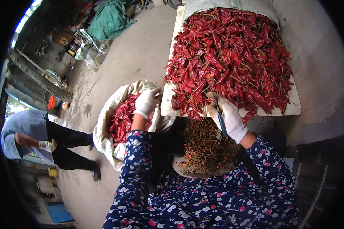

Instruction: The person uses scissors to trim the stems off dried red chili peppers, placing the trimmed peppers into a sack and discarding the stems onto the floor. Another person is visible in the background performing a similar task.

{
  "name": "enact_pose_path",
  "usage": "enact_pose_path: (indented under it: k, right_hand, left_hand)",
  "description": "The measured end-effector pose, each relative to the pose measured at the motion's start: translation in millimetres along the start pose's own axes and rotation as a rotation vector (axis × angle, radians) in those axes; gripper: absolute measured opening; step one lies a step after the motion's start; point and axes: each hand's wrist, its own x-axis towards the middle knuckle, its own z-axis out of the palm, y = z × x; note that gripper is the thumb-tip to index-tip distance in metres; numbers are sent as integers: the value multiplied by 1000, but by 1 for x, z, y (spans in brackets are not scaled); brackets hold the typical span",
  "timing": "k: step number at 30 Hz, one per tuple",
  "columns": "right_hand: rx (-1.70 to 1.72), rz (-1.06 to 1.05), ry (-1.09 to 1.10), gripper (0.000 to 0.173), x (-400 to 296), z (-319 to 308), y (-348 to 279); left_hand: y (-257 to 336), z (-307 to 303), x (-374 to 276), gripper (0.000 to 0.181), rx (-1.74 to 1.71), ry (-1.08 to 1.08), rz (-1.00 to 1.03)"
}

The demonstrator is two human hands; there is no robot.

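Observation:
My right hand (pixel 229 117), in a white glove, grips scissors (pixel 221 120) with a dark blue handle at the table's near edge. The blades point towards a heap of dried red chili peppers (pixel 232 57) on a pale board (pixel 295 98). Also gloved in white, my left hand (pixel 147 103) is over the right side of a woven white sack (pixel 101 126) of red chili peppers (pixel 121 126). Its fingers are curled, and whether they hold anything is not visible. Below the board, between my legs, lies a pile of cut stems and pepper caps (pixel 207 146).
At the left a person (pixel 28 134) in a blue top and white glove stands bent on the concrete floor (pixel 134 43). A large white sack (pixel 232 4) lies behind the heap. Green sheeting (pixel 110 21) and plastic bags (pixel 90 54) are at the upper left.

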Motion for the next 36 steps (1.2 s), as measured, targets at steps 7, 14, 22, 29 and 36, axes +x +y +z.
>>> enact_pose_path:
  k: [7,14,22,29,36]
  right_hand:
    - [-57,117,-64,39,-2,-1,26]
    - [52,232,-125,42,1,5,33]
    - [-535,-64,-219,42,8,1,12]
    - [-660,-43,-289,40,7,6,10]
    - [-653,-30,-272,40,7,5,11]
  left_hand:
    - [36,74,51,62,302,-178,168]
    - [29,55,65,23,-19,-19,35]
    - [56,9,27,23,-1559,-152,-480]
    - [75,13,4,30,-1642,-205,-363]
    - [34,29,2,23,-1193,-253,-251]
